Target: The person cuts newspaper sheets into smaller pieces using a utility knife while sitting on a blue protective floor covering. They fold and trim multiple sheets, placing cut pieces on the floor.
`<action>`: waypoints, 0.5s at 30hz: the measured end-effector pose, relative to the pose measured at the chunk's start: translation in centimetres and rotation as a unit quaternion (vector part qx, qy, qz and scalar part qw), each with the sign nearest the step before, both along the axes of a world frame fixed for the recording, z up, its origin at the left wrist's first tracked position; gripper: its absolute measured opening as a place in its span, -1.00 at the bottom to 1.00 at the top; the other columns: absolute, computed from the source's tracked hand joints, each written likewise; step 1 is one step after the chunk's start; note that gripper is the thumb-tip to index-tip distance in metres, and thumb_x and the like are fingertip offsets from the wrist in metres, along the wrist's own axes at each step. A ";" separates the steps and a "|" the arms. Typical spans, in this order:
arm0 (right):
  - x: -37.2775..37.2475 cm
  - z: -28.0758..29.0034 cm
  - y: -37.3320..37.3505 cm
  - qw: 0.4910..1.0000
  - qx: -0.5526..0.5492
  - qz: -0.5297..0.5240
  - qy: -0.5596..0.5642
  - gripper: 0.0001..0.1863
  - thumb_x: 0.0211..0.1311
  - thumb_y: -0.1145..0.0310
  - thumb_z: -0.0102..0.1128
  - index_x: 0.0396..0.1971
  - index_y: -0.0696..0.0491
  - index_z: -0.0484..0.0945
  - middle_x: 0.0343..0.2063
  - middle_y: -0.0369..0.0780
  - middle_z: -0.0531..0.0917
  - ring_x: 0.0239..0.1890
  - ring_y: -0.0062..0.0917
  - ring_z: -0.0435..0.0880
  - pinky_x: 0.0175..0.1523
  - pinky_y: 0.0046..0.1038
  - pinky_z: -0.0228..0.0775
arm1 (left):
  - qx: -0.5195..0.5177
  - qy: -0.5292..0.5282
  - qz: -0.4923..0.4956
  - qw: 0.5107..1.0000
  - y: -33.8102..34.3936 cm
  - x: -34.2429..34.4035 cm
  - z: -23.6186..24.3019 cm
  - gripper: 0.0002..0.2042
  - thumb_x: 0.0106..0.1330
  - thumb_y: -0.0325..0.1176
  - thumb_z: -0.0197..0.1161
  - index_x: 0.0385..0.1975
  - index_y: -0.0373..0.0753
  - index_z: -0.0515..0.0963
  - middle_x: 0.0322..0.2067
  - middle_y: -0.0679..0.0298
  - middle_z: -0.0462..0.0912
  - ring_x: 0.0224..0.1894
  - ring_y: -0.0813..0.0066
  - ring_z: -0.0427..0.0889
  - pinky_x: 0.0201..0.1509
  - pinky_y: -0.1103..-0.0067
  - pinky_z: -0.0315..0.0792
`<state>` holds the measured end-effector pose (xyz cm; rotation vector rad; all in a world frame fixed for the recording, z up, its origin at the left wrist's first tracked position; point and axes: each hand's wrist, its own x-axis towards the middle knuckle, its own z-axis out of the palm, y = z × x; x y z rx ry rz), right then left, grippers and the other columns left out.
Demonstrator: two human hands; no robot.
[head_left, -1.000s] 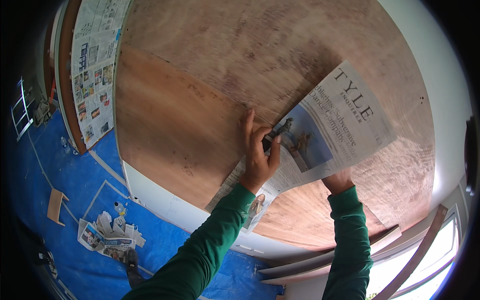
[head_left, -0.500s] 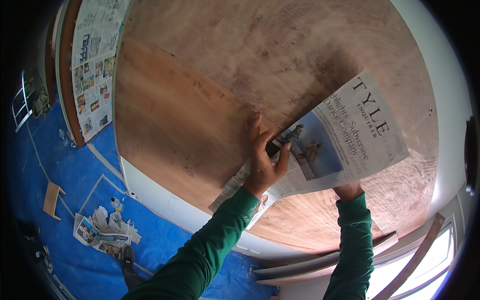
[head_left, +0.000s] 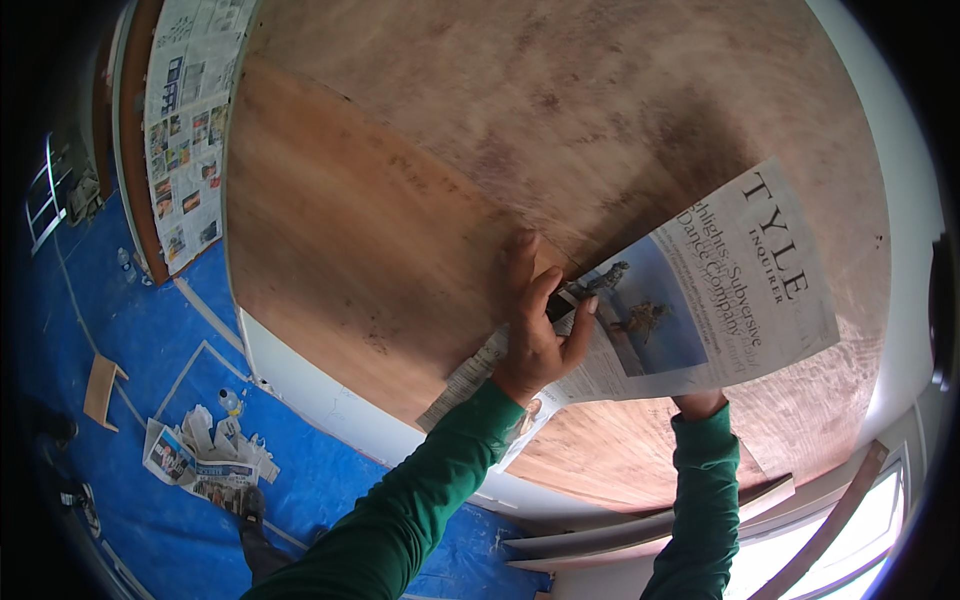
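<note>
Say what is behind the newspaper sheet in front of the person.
The wooden panel shows beyond the edges of the newspaper sheet. The right hand is partly behind it; its fingers, and anything they hold, are covered.

On the blue floor sheet (head_left: 150, 325), a bottle (head_left: 230, 402) is near the edge along the white wall (head_left: 325, 397), with a heap of torn newspaper (head_left: 205, 465) just beside it, a small wooden stool (head_left: 101, 392) farther out, and another bottle (head_left: 126, 264) near the lower corner of a newspaper-covered panel (head_left: 185, 165).
</note>
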<state>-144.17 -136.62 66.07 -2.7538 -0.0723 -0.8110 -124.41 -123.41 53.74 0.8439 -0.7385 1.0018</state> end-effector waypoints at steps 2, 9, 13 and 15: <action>-0.2 0.2 0.0 0.999 0.039 0.020 -0.005 -0.49 0.52 0.30 0.47 0.36 0.12 0.61 0.20 -0.12 0.72 0.20 -0.35 0.73 0.20 -0.32 0.69 | 0.000 0.001 -0.010 1.000 0.0 -0.1 0.0 -0.28 0.46 -0.48 0.38 0.53 -0.24 0.12 0.64 -0.33 0.03 0.73 -0.36 -0.02 0.76 -0.10 -0.06; 1.1 -0.5 0.3 1.000 0.013 0.004 -0.012 -0.50 0.51 0.30 0.46 0.35 0.11 0.62 0.19 -0.12 0.73 0.19 -0.34 0.73 0.17 -0.32 0.70 | 0.000 0.002 -0.007 1.000 -0.1 -0.2 0.0 -0.31 0.47 -0.47 0.37 0.51 -0.25 0.13 0.64 -0.36 0.03 0.72 -0.38 -0.02 0.75 -0.12 -0.09; 1.5 -0.9 0.5 1.000 0.007 0.007 -0.019 -0.50 0.51 0.30 0.47 0.35 0.11 0.63 0.19 -0.12 0.73 0.19 -0.33 0.74 0.17 -0.31 0.70 | -0.001 0.000 -0.004 1.000 -0.3 -0.1 0.0 -0.38 0.46 -0.48 0.37 0.42 -0.24 0.19 0.62 -0.41 0.03 0.71 -0.42 -0.02 0.74 -0.14 -0.06; 1.5 -1.0 0.6 1.000 0.003 0.006 -0.022 -0.51 0.50 0.30 0.47 0.35 0.11 0.63 0.19 -0.12 0.73 0.19 -0.33 0.74 0.16 -0.31 0.70 | 0.001 0.006 -0.010 1.000 -0.3 -0.2 0.0 -0.42 0.46 -0.49 0.39 0.36 -0.23 0.22 0.61 -0.42 0.04 0.71 -0.44 -0.01 0.72 -0.15 -0.04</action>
